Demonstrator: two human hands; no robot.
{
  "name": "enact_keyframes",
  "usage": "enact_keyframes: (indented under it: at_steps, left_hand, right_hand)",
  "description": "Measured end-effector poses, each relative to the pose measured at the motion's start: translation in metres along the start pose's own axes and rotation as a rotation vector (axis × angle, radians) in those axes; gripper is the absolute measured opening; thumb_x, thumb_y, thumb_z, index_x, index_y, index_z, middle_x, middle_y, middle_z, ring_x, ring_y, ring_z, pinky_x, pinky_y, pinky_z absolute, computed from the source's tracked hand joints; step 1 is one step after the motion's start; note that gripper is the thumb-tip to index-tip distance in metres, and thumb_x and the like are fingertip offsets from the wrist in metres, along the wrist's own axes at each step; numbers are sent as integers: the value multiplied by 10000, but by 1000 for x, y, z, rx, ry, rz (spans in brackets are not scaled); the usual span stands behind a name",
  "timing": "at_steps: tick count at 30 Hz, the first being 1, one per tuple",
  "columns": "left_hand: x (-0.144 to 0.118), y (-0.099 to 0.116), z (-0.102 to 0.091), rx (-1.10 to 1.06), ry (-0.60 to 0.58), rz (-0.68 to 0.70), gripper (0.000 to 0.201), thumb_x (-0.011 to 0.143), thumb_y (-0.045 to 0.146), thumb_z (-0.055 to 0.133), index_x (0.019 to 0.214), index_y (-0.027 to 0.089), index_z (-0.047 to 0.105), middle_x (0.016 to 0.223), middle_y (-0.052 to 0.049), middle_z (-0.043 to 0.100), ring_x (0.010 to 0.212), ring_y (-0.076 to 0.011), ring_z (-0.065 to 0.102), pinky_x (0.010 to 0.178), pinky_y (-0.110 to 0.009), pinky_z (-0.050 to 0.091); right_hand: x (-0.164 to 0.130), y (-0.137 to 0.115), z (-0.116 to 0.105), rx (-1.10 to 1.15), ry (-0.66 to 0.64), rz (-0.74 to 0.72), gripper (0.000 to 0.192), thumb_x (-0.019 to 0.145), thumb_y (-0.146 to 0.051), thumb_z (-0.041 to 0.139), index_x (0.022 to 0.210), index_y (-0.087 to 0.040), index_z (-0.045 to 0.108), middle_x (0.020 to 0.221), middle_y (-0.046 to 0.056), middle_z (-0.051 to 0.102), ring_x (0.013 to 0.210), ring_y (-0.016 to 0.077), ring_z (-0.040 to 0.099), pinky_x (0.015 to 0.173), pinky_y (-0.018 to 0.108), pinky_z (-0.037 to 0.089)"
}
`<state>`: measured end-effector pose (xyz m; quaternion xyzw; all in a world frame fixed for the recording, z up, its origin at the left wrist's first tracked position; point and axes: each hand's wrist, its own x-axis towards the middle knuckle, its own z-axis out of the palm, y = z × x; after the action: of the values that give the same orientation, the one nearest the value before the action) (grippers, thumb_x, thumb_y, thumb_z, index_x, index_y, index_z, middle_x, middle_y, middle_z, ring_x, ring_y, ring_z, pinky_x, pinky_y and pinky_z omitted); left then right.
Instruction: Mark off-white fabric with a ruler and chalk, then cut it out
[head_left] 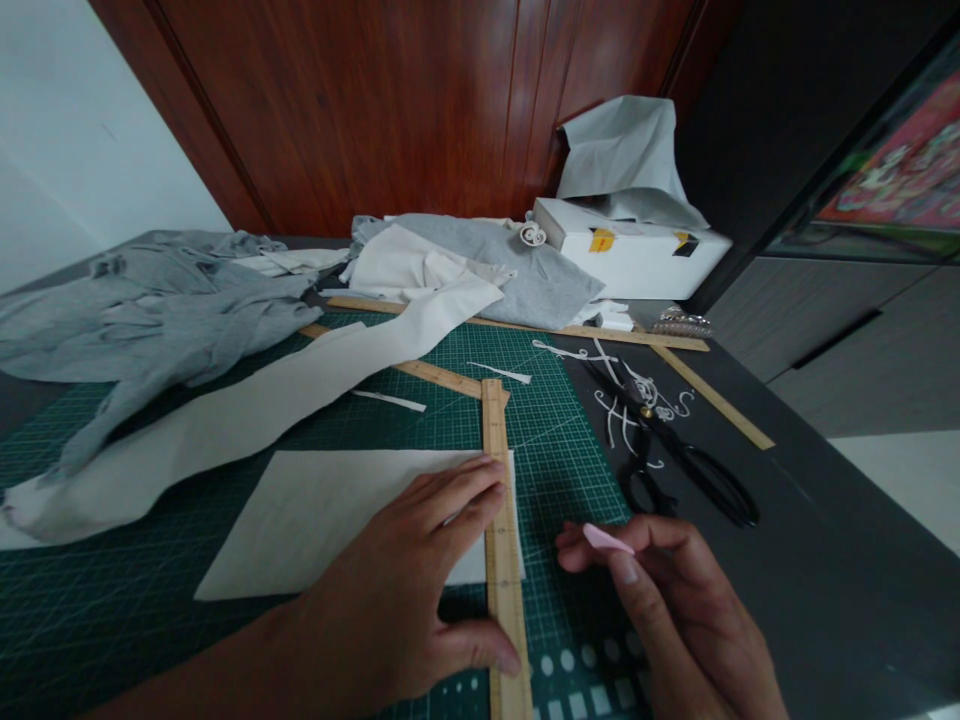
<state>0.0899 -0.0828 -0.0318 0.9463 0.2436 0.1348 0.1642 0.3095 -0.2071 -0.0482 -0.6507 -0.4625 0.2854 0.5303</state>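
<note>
Your left hand (397, 570) was spread open, fingertips and thumb pressing the ruler (503, 560); it gripped nothing. Your right hand (682, 600) pinched the pink chalk (606, 541) between thumb and finger, clear of the ruler. The white cloth (300, 510) lay flat on the mat (555, 440), partly under ruler and left hand, a narrow margin showing right of the ruler.

Judgement: good work here called for even pressure along the ruler, fingertips kept back from its right edge, and the chalk held thin edge down, close against the wood.

Obstructions: the ruler's far end appeared to overlap the slanted ruler (439, 377), which could have tilted it. Scraps (514, 376) lay nearby. The scissors (664, 432) lay beyond your right hand; the long strip (292, 410) crossed the mat to the left.
</note>
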Motion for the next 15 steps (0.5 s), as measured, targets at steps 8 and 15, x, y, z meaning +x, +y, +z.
enact_keyframes:
  at_steps: [8,15]
  left_hand:
    - [2,0,0,-14,11,-15,1078,729,752,819,1572,163,494,1654,-160,497,1512,-361,481,1237,-559,453]
    - [1,0,1,-47,22,-25,1071,712,750,835,1567,192,511,1652,-151,502,1509,-368,484,1243,-560,445]
  right_hand:
    - [-1,-2,3,70,1,29,170,1091,-465,544,1047,-331,639,984,-55,847,1054,161,806,922,225,593]
    - [-1,-1,3,71,-11,44,199,1086,-497,550,1043,-329,646,991,-54,846,1088,159,795,919,225,577]
